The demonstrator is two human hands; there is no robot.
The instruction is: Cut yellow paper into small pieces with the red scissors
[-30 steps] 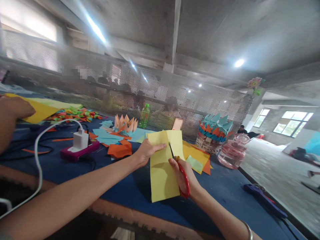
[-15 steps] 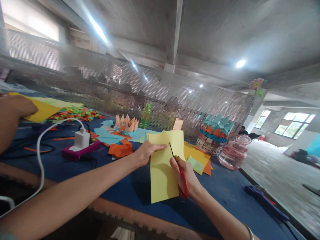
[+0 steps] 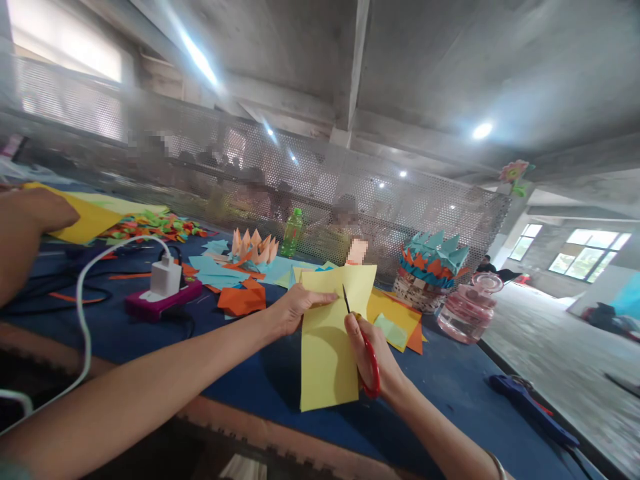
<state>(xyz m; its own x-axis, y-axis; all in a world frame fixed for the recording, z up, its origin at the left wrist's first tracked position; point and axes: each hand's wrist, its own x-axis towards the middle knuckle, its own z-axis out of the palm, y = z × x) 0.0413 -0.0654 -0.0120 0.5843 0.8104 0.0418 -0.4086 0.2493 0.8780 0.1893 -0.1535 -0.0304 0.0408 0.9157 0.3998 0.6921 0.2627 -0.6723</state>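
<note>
Left hand [image 3: 295, 308] pinches a yellow paper sheet [image 3: 327, 363] above the blue tabletop [image 3: 465, 383], thumb in front; right hand [image 3: 385, 357] curls around red-handled scissors [image 3: 373, 373]. Cutting appears partway: paper beyond the blade tip looks uncut; the cut's extent is hidden.

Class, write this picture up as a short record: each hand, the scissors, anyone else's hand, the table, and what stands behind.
Left hand: grips pale yellow paper, thumb across its upper part
Right hand: holds red-handled scissors
Blades: dark, over the paper; opening unclear
Other person's hand: far left, at a deeper yellow sheet
Table: blue; purple power strip left, pink bottle right
Behind: perforated screen
</note>
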